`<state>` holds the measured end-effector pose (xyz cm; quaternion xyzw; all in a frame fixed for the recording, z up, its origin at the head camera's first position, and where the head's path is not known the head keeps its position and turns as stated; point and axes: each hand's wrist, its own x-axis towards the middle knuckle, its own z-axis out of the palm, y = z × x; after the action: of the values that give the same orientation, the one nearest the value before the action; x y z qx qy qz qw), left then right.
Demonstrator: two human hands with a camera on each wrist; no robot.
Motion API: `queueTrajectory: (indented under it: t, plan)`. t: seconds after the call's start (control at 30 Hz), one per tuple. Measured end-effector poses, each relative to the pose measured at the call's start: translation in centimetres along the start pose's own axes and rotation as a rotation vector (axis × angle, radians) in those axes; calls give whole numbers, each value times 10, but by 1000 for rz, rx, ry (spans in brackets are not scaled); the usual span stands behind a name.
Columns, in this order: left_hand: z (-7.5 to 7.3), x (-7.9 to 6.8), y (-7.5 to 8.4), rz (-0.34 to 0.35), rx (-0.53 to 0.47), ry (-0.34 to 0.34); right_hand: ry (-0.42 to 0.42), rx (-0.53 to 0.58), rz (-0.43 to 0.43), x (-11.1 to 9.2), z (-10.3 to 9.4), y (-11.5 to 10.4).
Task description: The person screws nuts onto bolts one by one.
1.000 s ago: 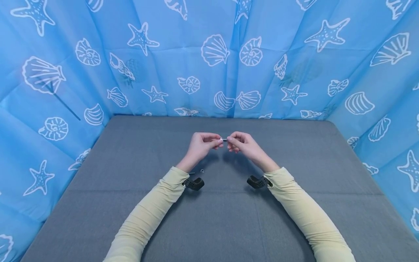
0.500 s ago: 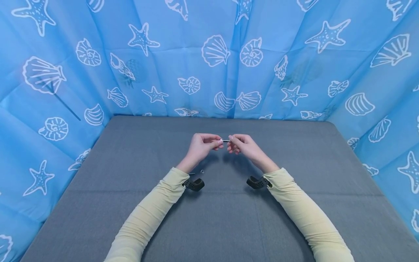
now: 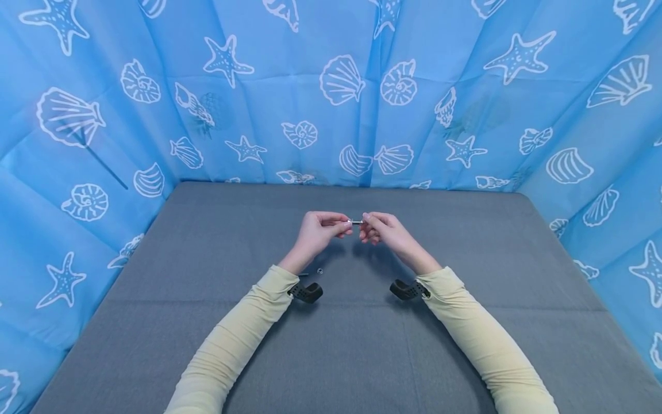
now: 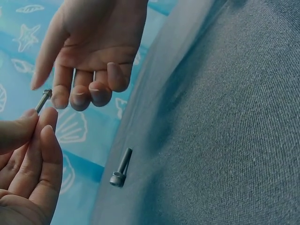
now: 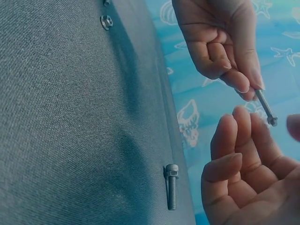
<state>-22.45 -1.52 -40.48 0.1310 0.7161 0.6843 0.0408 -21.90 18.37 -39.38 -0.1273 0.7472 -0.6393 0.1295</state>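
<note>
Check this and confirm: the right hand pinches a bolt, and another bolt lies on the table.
Not right: it is the left hand that pinches a bolt, as the left wrist view shows. Another bolt does lie on the table.

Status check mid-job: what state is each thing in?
Held bolt: raised, pinched by the left hand
Right hand: relaxed near that bolt's wider end, contact unclear
Loose bolt: lying on the table
Nut: loose on the table
Thin piece: on the table, partly hidden
Curtain: hanging, creased
Table: cloth-covered, creased
</note>
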Motion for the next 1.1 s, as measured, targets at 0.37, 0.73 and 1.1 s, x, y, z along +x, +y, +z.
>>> queueTrajectory:
  t: [0.37,0.73,1.1]
  plan:
    - [-3,0,0,11,-2,-4,-15,-6,-17,0,1,0]
    - [-2,1,-1,5,6,4,10,-22,-32,-1,0,1]
    - [-6,2,-3,-18,-2,-7,5,-55,-20,0,1,1]
